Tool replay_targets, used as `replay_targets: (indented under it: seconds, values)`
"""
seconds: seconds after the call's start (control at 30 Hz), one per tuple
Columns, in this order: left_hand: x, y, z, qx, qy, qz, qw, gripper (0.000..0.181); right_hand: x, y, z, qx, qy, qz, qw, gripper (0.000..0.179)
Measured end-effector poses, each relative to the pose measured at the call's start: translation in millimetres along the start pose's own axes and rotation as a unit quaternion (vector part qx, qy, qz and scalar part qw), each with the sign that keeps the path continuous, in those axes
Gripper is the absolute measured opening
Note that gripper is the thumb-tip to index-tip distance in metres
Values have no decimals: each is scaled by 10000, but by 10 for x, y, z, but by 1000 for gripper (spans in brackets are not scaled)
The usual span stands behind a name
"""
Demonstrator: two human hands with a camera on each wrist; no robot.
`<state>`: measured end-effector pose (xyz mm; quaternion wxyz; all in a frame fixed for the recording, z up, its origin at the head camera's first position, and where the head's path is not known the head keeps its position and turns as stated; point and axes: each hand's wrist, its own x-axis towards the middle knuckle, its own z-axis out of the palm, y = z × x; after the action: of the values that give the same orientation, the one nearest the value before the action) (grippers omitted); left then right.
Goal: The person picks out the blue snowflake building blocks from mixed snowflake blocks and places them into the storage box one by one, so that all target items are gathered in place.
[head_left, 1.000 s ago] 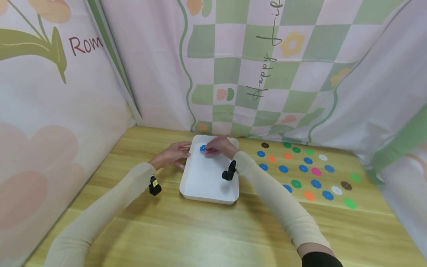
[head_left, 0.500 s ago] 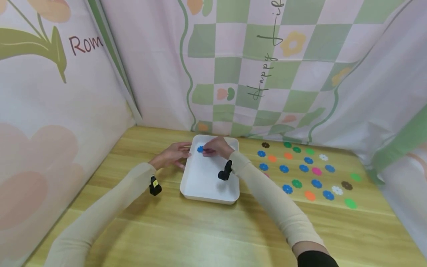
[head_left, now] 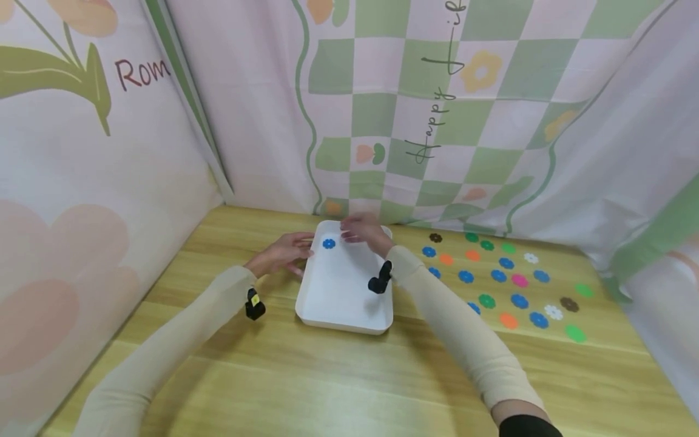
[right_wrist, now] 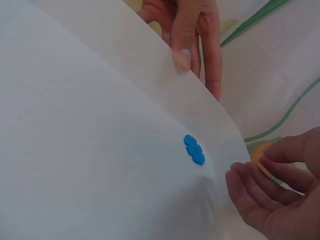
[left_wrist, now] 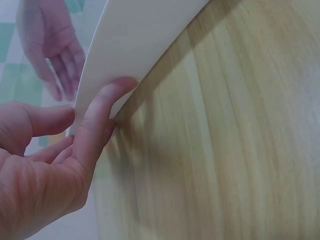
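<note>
1 blue flower disc (head_left: 329,243) in white tray (head_left: 338,294); my left hand (head_left: 281,254) pinching its wall, right hand (head_left: 364,232) loose, unladen; placing seems done, next move calls for a pinch.

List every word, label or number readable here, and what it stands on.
"Rom": left curtain, ending at a fold.
"Happy": back curtain, running sideways.
Next word, same curtain: cut off by the picture's top edge.
Yellow sticker, black left wrist camera: too small to read.
</note>
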<state>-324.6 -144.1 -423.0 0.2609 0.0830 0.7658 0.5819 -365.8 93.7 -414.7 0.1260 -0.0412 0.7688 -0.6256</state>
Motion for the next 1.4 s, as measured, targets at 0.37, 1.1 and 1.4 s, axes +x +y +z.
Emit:
replay_targets:
  seconds: [0.37,1.1,1.4]
  values:
    - [12,-2,22,51,29,31,10000,62,-85,-112,-339,-156,-243,-748,9968,32]
    - [-5,3,42,59,158,5,9999,61,-376,199,-1190,-1276,-350,-1423,9809,48]
    - [-38,9,49,162,165,83,9997,60,-559,336,-1546,-1600,-342,-1319,9777,54]
